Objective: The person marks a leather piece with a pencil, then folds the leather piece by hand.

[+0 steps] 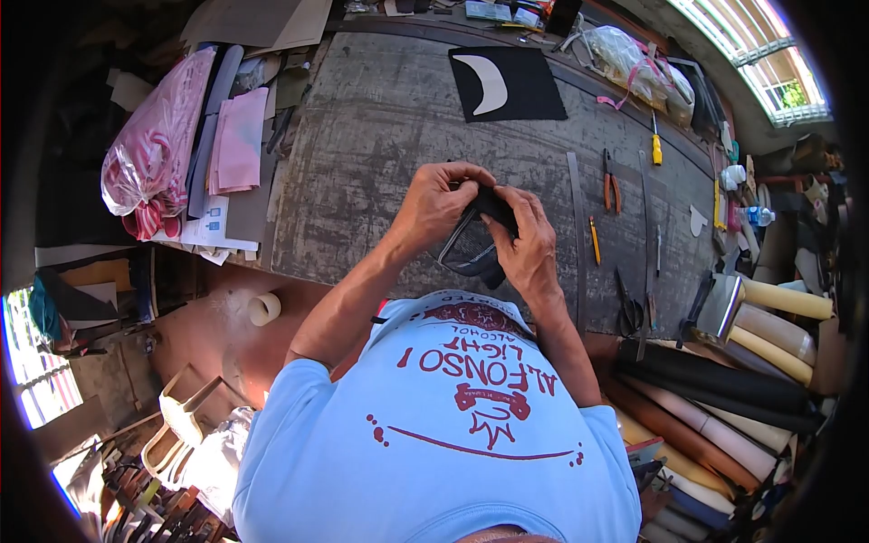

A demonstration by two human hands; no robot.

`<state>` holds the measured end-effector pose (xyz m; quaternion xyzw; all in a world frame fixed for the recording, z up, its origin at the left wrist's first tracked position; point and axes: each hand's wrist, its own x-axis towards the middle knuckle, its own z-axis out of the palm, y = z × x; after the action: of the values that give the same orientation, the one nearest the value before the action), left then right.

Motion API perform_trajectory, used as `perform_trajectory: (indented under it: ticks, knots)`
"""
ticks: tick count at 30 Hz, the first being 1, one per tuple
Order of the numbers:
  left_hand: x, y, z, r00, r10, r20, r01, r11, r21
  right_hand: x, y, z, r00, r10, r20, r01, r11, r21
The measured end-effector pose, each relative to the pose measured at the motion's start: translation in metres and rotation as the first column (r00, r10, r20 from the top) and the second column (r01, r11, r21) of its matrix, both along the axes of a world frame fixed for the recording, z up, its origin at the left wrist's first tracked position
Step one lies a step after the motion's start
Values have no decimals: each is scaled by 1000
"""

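Both hands are together over the near part of the worktable, holding a black mesh piece with dark edging (466, 244), perhaps a small pouch. My left hand (439, 201) pinches its upper edge, thumb against bent fingers. Around its right side curl the fingers of my right hand (525, 237), the thumb pressing the dark material. The fingertips nearly meet at the top, and what lies between them is too small to make out. The lower part of the piece hangs near my shirt front.
On the grey worktable (362, 118) lie a black sheet with a white crescent (534, 86), metal rulers (577, 226), orange-handled pliers (612, 185), a yellow pencil (595, 242), a screwdriver (656, 149) and black scissors (627, 308). Pink bagged material (158, 145) sits left; material rolls (715, 380) stack right.
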<state>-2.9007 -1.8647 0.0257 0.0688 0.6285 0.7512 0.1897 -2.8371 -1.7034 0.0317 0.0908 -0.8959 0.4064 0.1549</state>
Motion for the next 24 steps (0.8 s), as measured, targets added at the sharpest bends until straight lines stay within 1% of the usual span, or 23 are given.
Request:
perform_trajectory:
  ticks: [3, 6, 9, 12, 15, 18, 19, 21, 22, 24]
  knots:
    - [0, -2, 8, 1000, -13, -24, 10, 995, -104, -1, 1, 1, 1000, -6, 26, 8, 998, -69]
    - [-4, -9, 12, 991, -130, -11, 125, 973, -194, -1, 2, 3, 999, -7, 33, 11, 991, -130]
    - [-9, -24, 16, 950, -310, 28, 311, 949, -43, 1, 5, 5, 998, 1, 59, 10, 982, -190]
    - [-9, -30, 22, 914, -382, -137, 388, 921, 24, 3, 8, 11, 994, 25, 107, 2, 969, -247]
    - [-8, -29, 21, 914, -389, -112, 392, 920, -2, 4, 8, 14, 990, 37, 134, -1, 964, -265]
    - [-7, -23, 27, 947, -318, 39, 319, 948, -15, 3, 6, 17, 980, 24, 197, 31, 961, -275]
    - [-7, -21, 26, 951, -308, 33, 309, 951, -29, 3, 6, 18, 974, 16, 227, 49, 959, -278]
    - [-7, -19, 23, 957, -288, 23, 289, 956, -57, 2, 7, 19, 937, 28, 347, 98, 935, -341]
    - [-6, -17, 21, 961, -275, -38, 270, 958, -93, 1, 7, 19, 913, 39, 406, 125, 921, -369]
    - [-3, -13, 16, 956, -249, -158, 225, 961, -159, -1, 8, 21, 888, 45, 457, 152, 911, -384]
